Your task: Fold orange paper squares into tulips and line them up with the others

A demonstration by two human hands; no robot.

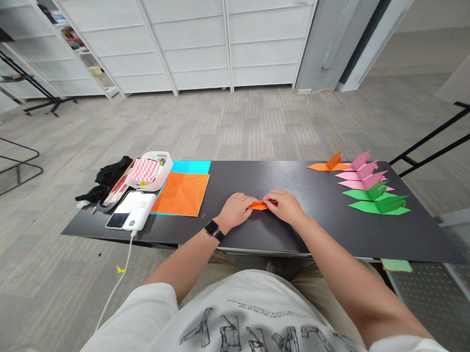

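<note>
At the far left end of the dark table (pixel 334 228) a black cloth (pixel 109 177) is lying bunched, with a bundle of sticks (pixel 118 188) beside it. Just right of these a white tray (pixel 150 170) is holding patterned pink paper, and a white power bank (pixel 137 212) with a phone (pixel 119 214) is sitting in front of it, its cable hanging off the table edge. Next a flat orange sheet (pixel 181 193) is lying over a blue sheet (pixel 191 166). Near the table's middle the left hand (pixel 235 210), a watch on its wrist, is resting on the table and pinching the left end of a small folded orange paper (pixel 258 205). The right hand (pixel 288 206) is closing its fingers on the paper's right end, so both hands are holding it low against the tabletop. Toward the right, well apart from the hands, finished folded pieces are standing in a row: an orange one (pixel 332 162), pink ones (pixel 363 175) and green ones (pixel 379 199)
</note>
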